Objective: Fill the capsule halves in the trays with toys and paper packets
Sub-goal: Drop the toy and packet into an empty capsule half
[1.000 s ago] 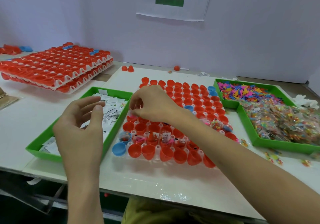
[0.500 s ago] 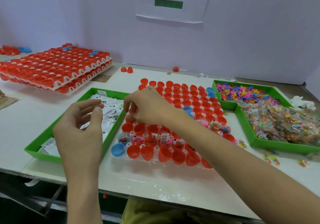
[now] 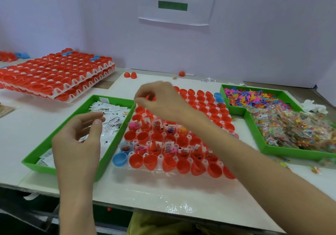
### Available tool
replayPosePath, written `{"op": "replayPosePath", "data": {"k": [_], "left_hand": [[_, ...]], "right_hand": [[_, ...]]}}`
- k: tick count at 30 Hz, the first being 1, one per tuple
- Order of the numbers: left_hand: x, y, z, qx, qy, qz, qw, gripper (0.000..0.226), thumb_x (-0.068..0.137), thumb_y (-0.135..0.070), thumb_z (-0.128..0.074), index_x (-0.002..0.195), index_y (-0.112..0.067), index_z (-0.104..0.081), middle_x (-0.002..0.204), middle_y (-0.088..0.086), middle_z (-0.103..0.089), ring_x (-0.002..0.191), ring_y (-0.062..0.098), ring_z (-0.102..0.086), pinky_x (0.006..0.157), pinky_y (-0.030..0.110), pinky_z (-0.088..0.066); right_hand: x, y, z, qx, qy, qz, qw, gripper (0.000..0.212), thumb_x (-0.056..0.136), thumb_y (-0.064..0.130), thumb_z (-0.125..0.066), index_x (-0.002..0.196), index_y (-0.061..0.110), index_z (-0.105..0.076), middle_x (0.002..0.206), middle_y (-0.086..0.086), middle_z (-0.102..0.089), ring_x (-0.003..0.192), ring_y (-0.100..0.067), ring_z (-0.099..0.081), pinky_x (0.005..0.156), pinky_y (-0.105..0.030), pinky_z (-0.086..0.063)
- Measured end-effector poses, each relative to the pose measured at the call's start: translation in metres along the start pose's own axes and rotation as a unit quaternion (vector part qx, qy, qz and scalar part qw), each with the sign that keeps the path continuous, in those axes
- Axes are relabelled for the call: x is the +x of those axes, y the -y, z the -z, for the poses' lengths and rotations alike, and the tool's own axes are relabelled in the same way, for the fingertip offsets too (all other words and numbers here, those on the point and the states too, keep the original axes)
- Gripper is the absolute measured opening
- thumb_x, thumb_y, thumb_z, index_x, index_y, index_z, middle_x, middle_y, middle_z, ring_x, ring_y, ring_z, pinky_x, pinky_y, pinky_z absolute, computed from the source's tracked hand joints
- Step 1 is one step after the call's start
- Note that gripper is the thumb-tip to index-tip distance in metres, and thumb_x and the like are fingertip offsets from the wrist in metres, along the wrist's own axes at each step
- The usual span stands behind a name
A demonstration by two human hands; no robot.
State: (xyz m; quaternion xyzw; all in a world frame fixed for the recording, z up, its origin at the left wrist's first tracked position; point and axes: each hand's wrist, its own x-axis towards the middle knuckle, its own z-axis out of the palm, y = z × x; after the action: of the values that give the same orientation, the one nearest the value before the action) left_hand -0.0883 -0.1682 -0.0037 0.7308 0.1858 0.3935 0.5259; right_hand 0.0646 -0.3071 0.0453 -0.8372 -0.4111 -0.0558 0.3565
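**You are in a toy packing workshop**

Your surface [image 3: 154,194] holds stacked trays [image 3: 54,81] of red capsule halves [image 3: 72,70] and green bins [image 3: 253,129] heaped with little toys [image 3: 254,100] and paper packets [image 3: 112,121]. A printed sign [image 3: 174,1] hangs on the wall [image 3: 263,40].

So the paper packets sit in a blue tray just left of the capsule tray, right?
Not quite. The tray holding the paper packets is green, not blue. The head view shows it just left of the capsule tray, as you said.
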Motion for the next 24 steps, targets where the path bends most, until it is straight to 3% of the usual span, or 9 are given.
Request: {"op": "replayPosePath", "data": {"k": [2,5,7,9,12,14,19,24], "left_hand": [[0.01,0.003,0.004,0.07,0.083,-0.001,0.994,0.029,0.096,-0.014,-0.061,0.091,-0.041,-0.073,0.096,-0.026,-0.07,0.09,-0.008,-0.064,0.073,0.022,-0.045],[0.034,0.008,0.009,0.192,0.192,0.012,0.962,0.029,0.096,-0.01,-0.063,0.105,-0.036,-0.073,0.103,-0.023,-0.067,0.091,-0.009,-0.059,0.073,0.023,-0.042],[0.05,0.012,0.011,0.243,0.245,0.038,0.938,0.029,0.094,-0.007,-0.066,0.109,-0.03,-0.073,0.109,-0.011,-0.068,0.092,-0.002,-0.059,0.072,0.03,-0.044],[0.06,0.014,0.011,0.267,0.281,0.062,0.92,0.029,0.089,-0.004,-0.07,0.104,-0.029,-0.072,0.103,-0.005,-0.071,0.089,0.005,-0.063,0.066,0.028,-0.044],[0.067,0.018,0.005,0.289,0.295,0.07,0.908,0.026,0.083,-0.004,-0.077,0.092,-0.029,-0.074,0.089,0.0,-0.069,0.071,0.012,-0.063,0.057,0.025,-0.044],[0.069,0.02,0.001,0.289,0.289,0.072,0.91,0.02,0.082,-0.006,-0.079,0.087,-0.025,-0.076,0.084,0.003,-0.069,0.064,0.017,-0.06,0.055,0.027,-0.045],[0.07,0.024,-0.003,0.295,0.262,0.057,0.917,0.017,0.081,-0.007,-0.081,0.077,-0.023,-0.077,0.073,0.003,-0.071,0.074,0.023,-0.068,0.064,0.027,-0.046],[0.072,0.027,-0.005,0.305,0.239,0.049,0.921,0.016,0.08,-0.012,-0.083,0.072,-0.023,-0.076,0.071,0.001,-0.071,0.072,0.019,-0.064,0.06,0.026,-0.042]], "right_hand": [[0.001,-0.013,0.027,-0.007,-0.046,-0.024,0.999,0.012,0.094,0.016,-0.064,0.095,0.018,-0.076,0.09,0.012,-0.071,0.078,0.007,-0.06,0.078,-0.006,-0.046],[-0.007,-0.054,0.077,-0.078,-0.096,-0.093,0.988,0.014,0.093,0.014,-0.065,0.097,0.021,-0.077,0.09,0.012,-0.069,0.073,0.009,-0.057,0.068,0.002,-0.038],[-0.02,-0.092,0.112,-0.138,-0.115,-0.173,0.968,0.016,0.092,0.013,-0.064,0.1,0.02,-0.077,0.094,0.005,-0.072,0.078,-0.002,-0.06,0.076,-0.01,-0.042],[-0.039,-0.134,0.142,-0.205,-0.111,-0.265,0.936,0.02,0.092,0.012,-0.062,0.105,0.015,-0.076,0.105,-0.005,-0.075,0.092,-0.017,-0.064,0.086,-0.026,-0.046],[-0.074,-0.186,0.169,-0.281,-0.068,-0.383,0.877,0.023,0.091,0.016,-0.063,0.109,0.009,-0.074,0.109,-0.017,-0.073,0.098,-0.032,-0.067,0.091,-0.042,-0.054],[-0.094,-0.203,0.173,-0.3,-0.045,-0.42,0.855,0.026,0.09,0.025,-0.069,0.111,0.011,-0.074,0.111,-0.017,-0.072,0.099,-0.033,-0.066,0.089,-0.042,-0.055],[-0.103,-0.215,0.175,-0.286,-0.082,-0.412,0.862,0.031,0.083,0.039,-0.079,0.103,0.015,-0.075,0.114,-0.013,-0.072,0.102,-0.032,-0.065,0.086,-0.04,-0.054],[-0.104,-0.22,0.174,-0.29,-0.111,-0.396,0.864,0.026,0.092,0.035,-0.069,0.107,0.015,-0.077,0.105,-0.01,-0.075,0.082,-0.024,-0.062,0.073,-0.033,-0.051]]}}
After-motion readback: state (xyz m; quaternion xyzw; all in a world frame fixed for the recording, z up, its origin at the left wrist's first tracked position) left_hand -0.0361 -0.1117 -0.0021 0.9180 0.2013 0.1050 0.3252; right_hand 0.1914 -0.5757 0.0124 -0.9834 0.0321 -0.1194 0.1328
